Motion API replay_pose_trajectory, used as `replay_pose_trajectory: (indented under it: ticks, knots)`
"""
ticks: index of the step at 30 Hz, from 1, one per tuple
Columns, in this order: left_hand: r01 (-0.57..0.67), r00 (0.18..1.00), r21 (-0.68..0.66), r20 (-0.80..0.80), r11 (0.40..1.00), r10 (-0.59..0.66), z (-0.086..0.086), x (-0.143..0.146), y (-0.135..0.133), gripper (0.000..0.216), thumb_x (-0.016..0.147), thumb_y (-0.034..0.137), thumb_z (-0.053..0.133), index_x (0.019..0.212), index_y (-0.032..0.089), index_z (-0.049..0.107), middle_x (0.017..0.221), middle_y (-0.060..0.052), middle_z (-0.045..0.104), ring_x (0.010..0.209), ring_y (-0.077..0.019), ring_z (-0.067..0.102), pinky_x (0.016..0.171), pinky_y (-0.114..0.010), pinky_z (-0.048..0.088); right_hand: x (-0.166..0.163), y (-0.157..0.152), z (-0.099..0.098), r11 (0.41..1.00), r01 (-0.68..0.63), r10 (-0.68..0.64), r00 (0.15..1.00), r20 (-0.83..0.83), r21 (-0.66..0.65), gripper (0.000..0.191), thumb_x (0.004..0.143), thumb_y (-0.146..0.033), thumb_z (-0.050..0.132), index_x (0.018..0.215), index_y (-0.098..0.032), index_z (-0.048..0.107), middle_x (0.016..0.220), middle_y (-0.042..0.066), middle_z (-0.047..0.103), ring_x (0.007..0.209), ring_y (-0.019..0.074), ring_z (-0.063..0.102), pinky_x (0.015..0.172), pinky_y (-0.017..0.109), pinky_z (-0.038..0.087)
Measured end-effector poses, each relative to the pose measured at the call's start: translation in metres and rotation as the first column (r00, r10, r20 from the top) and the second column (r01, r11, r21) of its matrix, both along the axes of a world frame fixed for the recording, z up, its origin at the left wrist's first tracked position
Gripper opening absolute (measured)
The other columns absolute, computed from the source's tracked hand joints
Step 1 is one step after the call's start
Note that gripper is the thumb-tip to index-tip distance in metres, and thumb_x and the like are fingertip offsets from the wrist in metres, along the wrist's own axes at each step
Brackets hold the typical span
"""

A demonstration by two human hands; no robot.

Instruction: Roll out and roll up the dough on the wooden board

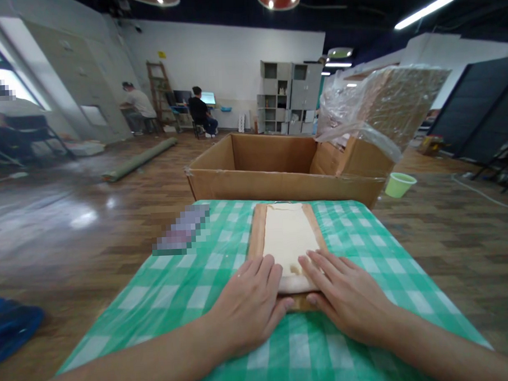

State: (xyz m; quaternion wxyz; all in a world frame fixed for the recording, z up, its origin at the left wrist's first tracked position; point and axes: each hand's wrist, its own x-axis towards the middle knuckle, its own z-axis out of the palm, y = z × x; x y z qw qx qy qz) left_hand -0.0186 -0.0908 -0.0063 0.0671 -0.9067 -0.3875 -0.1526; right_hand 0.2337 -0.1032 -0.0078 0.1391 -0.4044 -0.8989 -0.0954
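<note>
A flat, pale sheet of dough (287, 234) lies lengthwise on a wooden board (258, 235). Its near end is turned over into a thick roll (298, 284) that runs crosswise. My left hand (252, 300) grips the left end of this roll, fingers together on top and thumb on the near side. At the right end, my right hand (351, 296) does the same, its fingertips resting on the dough. Both ends of the roll are hidden under my fingers. A small dent shows in the dough just beyond the roll, between the hands.
The board rests on a table with a green-and-white checked cloth (216, 287). A pixelated flat object (182, 230) lies at the table's left edge. Beyond stands a large open cardboard box (274, 181). A light green bucket (400, 184) is on the floor at right. Several people sit farther back.
</note>
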Motion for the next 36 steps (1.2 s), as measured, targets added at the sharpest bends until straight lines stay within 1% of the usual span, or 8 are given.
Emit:
replay_pose_trajectory:
  ticks: [6, 12, 16, 21, 25, 31, 34, 36]
  knots:
    - [-0.009, 1.000, 0.017, 0.016, 1.000, 0.009, -0.004, 0.000, -0.014, 0.042, 0.099, 0.053, 0.046, 0.119, 0.019, 0.059, 0.111, -0.016, 0.064, 0.103, -0.0364, 0.060, 0.096, -0.058, 0.046, 0.004, -0.011, -0.006, 0.995, -0.059, 0.060, 0.998, 0.007, -0.078, 0.077, 0.102, -0.046, 0.052, 0.166, -0.017, 0.021, 0.163, 0.014, 0.039, 0.149, 0.0357, 0.038, 0.117, 0.053, 0.042]
    - [-0.069, 0.997, -0.071, -0.028, 0.995, 0.067, 0.010, 0.007, 0.000, 0.030, 0.103, 0.044, 0.042, 0.109, 0.019, 0.058, 0.108, -0.013, 0.063, 0.099, -0.0321, 0.060, 0.088, -0.051, 0.050, 0.002, 0.006, 0.012, 0.985, -0.060, 0.053, 0.997, -0.047, -0.163, 0.060, 0.106, -0.047, 0.043, 0.159, -0.017, 0.040, 0.160, 0.012, 0.044, 0.149, 0.0323, 0.040, 0.119, 0.052, 0.041]
    - [-0.134, 0.990, -0.142, -0.068, 0.981, 0.126, 0.017, 0.013, 0.022, 0.038, 0.108, 0.043, 0.028, 0.110, 0.017, 0.056, 0.110, -0.013, 0.062, 0.096, -0.0280, 0.062, 0.084, -0.044, 0.053, 0.002, 0.030, 0.016, 0.977, -0.032, 0.028, 0.999, -0.020, -0.210, 0.057, 0.110, -0.046, 0.030, 0.155, -0.015, 0.046, 0.161, 0.012, 0.043, 0.150, 0.0296, 0.038, 0.124, 0.050, 0.033]
    - [-0.199, 0.980, -0.103, -0.021, 0.975, 0.198, 0.016, 0.020, 0.072, 0.047, 0.108, 0.051, 0.027, 0.111, 0.015, 0.057, 0.116, -0.016, 0.062, 0.113, -0.0304, 0.060, 0.099, -0.047, 0.047, -0.001, 0.075, 0.014, 0.983, 0.028, -0.028, 1.000, -0.002, -0.184, 0.065, 0.110, -0.054, 0.022, 0.157, -0.015, 0.044, 0.162, 0.012, 0.042, 0.154, 0.0309, 0.030, 0.126, 0.053, 0.027]
    - [-0.185, 0.982, -0.170, 0.004, 0.968, 0.189, 0.011, 0.020, 0.097, 0.052, 0.107, 0.054, 0.025, 0.123, 0.014, 0.055, 0.132, -0.017, 0.059, 0.126, -0.0302, 0.055, 0.105, -0.047, 0.043, -0.001, 0.096, 0.011, 0.981, 0.062, -0.063, 0.998, 0.003, -0.185, 0.072, 0.108, -0.059, 0.018, 0.157, -0.013, 0.044, 0.159, 0.014, 0.046, 0.154, 0.0329, 0.029, 0.125, 0.054, 0.026]
    - [-0.126, 0.992, -0.089, -0.016, 0.988, 0.125, 0.002, 0.015, 0.084, 0.066, 0.107, 0.055, 0.022, 0.150, 0.008, 0.038, 0.155, -0.021, 0.045, 0.152, -0.0322, 0.031, 0.121, -0.048, 0.027, 0.000, 0.082, 0.008, 0.983, 0.094, -0.092, 0.996, 0.015, -0.158, 0.074, 0.108, -0.060, 0.017, 0.155, -0.010, 0.045, 0.159, 0.017, 0.046, 0.153, 0.0327, 0.031, 0.124, 0.051, 0.026]
    - [-0.125, 0.992, -0.070, -0.017, 0.990, 0.125, 0.003, 0.014, 0.077, 0.062, 0.108, 0.053, 0.023, 0.147, 0.009, 0.043, 0.153, -0.020, 0.048, 0.149, -0.0315, 0.037, 0.119, -0.047, 0.031, 0.002, 0.076, 0.010, 0.985, 0.105, -0.107, 0.994, -0.008, -0.135, 0.069, 0.109, -0.056, 0.019, 0.150, -0.011, 0.051, 0.155, 0.018, 0.050, 0.145, 0.0317, 0.043, 0.117, 0.048, 0.036]
    - [-0.148, 0.989, -0.041, -0.016, 0.988, 0.148, 0.007, 0.013, 0.074, 0.055, 0.108, 0.052, 0.027, 0.137, 0.013, 0.052, 0.144, -0.019, 0.055, 0.139, -0.0314, 0.049, 0.113, -0.047, 0.039, 0.003, 0.074, 0.012, 0.985, 0.142, -0.144, 0.990, -0.013, -0.095, 0.062, 0.109, -0.053, 0.022, 0.133, -0.013, 0.062, 0.142, 0.018, 0.061, 0.132, 0.0309, 0.055, 0.108, 0.044, 0.042]
